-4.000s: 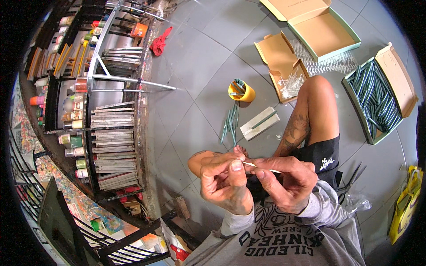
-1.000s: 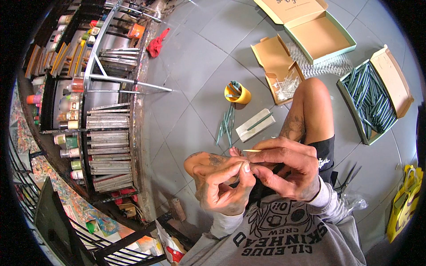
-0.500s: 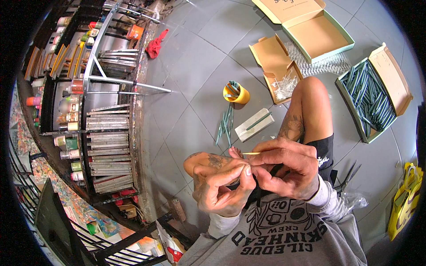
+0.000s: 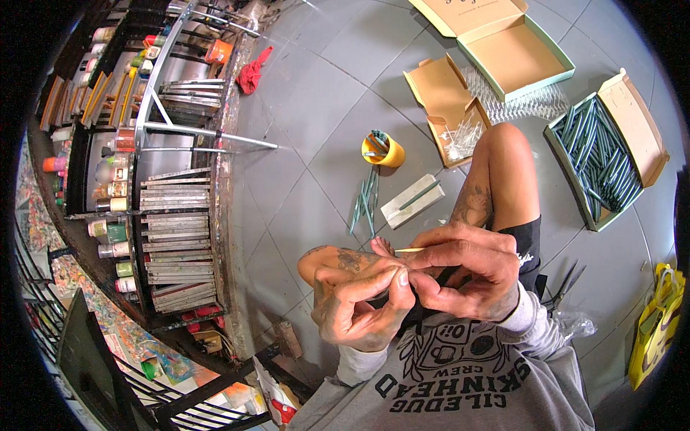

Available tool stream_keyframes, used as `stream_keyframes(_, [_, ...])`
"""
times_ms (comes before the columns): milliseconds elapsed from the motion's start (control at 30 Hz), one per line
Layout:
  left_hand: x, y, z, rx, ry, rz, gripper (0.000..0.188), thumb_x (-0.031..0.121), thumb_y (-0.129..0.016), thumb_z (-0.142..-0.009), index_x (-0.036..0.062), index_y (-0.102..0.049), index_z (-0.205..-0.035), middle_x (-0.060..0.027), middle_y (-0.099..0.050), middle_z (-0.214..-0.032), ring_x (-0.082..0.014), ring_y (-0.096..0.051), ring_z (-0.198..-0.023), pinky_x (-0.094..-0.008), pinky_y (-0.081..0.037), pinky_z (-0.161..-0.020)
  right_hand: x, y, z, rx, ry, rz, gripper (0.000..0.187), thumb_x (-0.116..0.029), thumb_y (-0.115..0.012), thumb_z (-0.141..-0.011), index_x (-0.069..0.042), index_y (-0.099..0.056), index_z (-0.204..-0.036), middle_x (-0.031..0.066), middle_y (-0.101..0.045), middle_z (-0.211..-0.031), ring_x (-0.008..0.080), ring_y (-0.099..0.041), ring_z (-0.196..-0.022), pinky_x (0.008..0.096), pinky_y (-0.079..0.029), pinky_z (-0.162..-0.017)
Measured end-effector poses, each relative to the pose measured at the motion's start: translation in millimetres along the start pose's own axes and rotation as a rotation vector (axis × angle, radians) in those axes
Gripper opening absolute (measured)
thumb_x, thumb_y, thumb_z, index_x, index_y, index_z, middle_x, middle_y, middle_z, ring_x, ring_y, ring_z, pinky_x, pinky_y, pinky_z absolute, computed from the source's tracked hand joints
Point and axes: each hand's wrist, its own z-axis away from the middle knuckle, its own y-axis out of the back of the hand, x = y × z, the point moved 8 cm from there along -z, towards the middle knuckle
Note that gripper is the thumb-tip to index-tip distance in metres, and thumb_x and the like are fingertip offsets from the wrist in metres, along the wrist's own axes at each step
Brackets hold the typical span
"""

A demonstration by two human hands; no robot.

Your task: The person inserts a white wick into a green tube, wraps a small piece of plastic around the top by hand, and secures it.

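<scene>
Both hands meet just below the picture's centre, in front of the chest. The left hand (image 4: 359, 305) sits at about 7 o'clock from the centre, palm turned up toward the camera, fingers curled, thumb and forefinger pinched in a closed grip. The right hand (image 4: 467, 276) lies just beside it at 5 o'clock, knuckles up, its fingertips touching the left's. Grey sleeves cover both forearms, entering from 6 o'clock. A bare bent knee rises at 2 o'clock.

Floor (image 4: 302, 108): grey tiles.
Yellow cup (image 4: 383, 151): mid-floor, green sticks (image 4: 365, 201) just beside it.
Open box (image 4: 596, 154): right, filled with green sticks.
Red rag (image 4: 251, 70): by the shelf (image 4: 172, 215).
</scene>
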Motion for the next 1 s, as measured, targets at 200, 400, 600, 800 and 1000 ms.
stream_keyframes(200, [4.6,-2.3,-4.3,0.009,-0.033,0.001,0.014,-0.002,-0.072,-0.083,0.0024,-0.064,-0.093,-0.0091,-0.065,-0.084,-0.0167,-0.062,-0.075,-0.0350,-0.050,-0.062,0.9,1.1,1.3,0.027,0.027,0.004,0.022,-0.004,-0.077,-0.077,0.000,-0.072,-0.098,0.0153,-0.070,-0.093,0.0257,-0.071,-0.077,0.0325,-0.057,-0.067])
stream_keyframes(400, [-1.0,-2.3,-1.6,-0.021,0.009,0.038,0.016,-0.003,-0.072,-0.082,0.0029,-0.063,-0.094,-0.0091,-0.063,-0.083,-0.0176,-0.062,-0.072,-0.0352,-0.050,-0.063,-1.4,1.4,-0.9,0.002,0.007,0.031,0.023,-0.005,-0.077,-0.077,-0.001,-0.072,-0.099,0.0148,-0.070,-0.093,0.0259,-0.071,-0.076,0.0326,-0.057,-0.066])
stream_keyframes(600, [0.4,-2.0,-1.7,-0.030,-0.035,0.001,0.018,-0.005,-0.072,-0.082,0.0030,-0.063,-0.095,-0.0092,-0.063,-0.084,-0.0188,-0.063,-0.067,-0.0364,-0.050,-0.063,-1.1,0.9,1.2,0.011,0.041,0.060,0.023,-0.007,-0.077,-0.078,-0.001,-0.072,-0.100,0.0146,-0.070,-0.093,0.0260,-0.071,-0.075,0.0326,-0.057,-0.064])
stream_keyframes(800, [3.0,-3.2,-2.4,-0.026,0.000,0.006,0.017,-0.003,-0.073,-0.082,0.0035,-0.064,-0.094,-0.0089,-0.063,-0.085,-0.0199,-0.064,-0.074,-0.0368,-0.052,-0.065,-2.1,2.3,2.0,0.049,0.055,0.070,0.020,-0.006,-0.077,-0.078,-0.001,-0.072,-0.096,0.0151,-0.070,-0.091,0.0256,-0.071,-0.073,0.0318,-0.057,-0.063])
stream_keyframes(1000, [1.5,-1.8,0.1,0.022,0.013,-0.020,0.020,-0.001,-0.078,-0.077,0.0051,-0.065,-0.091,-0.0064,-0.068,-0.086,-0.0173,-0.061,-0.073,-0.0332,-0.051,-0.067,6.2,1.4,2.5,0.043,-0.024,-0.061,0.019,-0.003,-0.076,-0.075,-0.001,-0.072,-0.094,0.0149,-0.071,-0.091,0.0228,-0.072,-0.076,0.0292,-0.057,-0.066])
